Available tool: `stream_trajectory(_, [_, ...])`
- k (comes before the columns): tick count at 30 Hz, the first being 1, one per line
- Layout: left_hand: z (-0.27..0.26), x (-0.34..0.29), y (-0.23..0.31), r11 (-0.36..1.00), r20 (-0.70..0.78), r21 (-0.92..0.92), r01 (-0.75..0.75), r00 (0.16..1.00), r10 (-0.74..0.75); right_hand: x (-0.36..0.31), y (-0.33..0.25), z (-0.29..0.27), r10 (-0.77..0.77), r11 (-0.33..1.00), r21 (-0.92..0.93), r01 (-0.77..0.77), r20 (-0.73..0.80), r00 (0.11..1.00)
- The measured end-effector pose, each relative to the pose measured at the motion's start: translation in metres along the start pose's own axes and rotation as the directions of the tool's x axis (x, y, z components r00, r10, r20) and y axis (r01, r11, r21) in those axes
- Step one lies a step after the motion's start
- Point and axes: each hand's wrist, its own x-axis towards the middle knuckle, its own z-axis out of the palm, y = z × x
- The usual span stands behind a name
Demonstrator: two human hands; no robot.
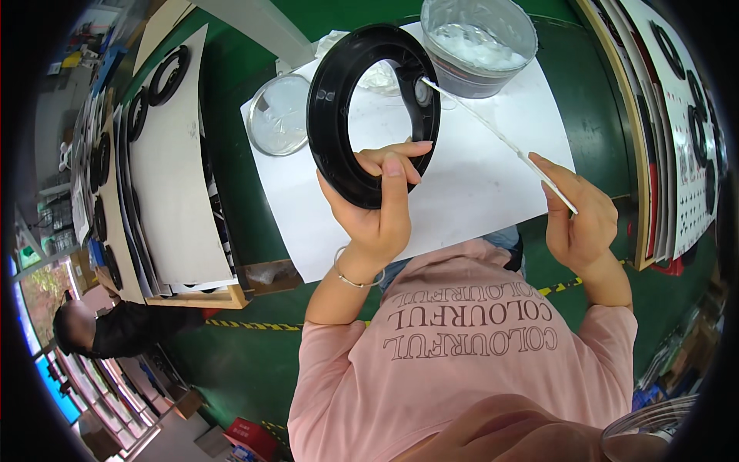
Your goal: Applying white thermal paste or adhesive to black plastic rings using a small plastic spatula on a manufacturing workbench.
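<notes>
My left hand (385, 192) grips the lower rim of a black plastic ring (327, 115), holding it tilted up above the white paper. Its fingers wrap over the edge into the opening. In my right hand (581, 212) is a thin white stick (500, 135), pinched between thumb and fingers. The stick's far tip touches, or nearly touches, a small round pale spot (423, 93) on the ring's inner right side. Beyond the ring stands a round tub (481, 77) with whitish, jelly-like stuff inside. A clear round lid (279, 115) lies left of the ring.
White paper (493, 185) covers part of the green table (589, 115). Crumpled white material (379, 78) shows through the ring. Stacked boards (165, 185) with black rings stand at left, more boards (681, 123) at right. Another person (115, 327) in dark clothes is at far left.
</notes>
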Motion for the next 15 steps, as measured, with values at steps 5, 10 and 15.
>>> stream_trajectory(5, [-0.004,0.0,-0.008,0.99,0.057,0.058,-0.128,0.991,0.125,-0.001,-0.003,0.003,0.016,0.999,0.033,-0.015,-0.031,0.999])
stream_trajectory(10, [-0.004,0.002,-0.013,0.986,0.07,0.076,-0.151,0.987,0.146,0.001,-0.006,0.007,0.069,0.997,0.035,-0.066,-0.081,0.994])
stream_trajectory(15, [-0.006,0.001,-0.012,0.987,0.077,0.109,-0.12,0.991,0.112,-0.002,-0.003,-0.003,0.292,0.947,0.127,-0.294,0.034,0.956])
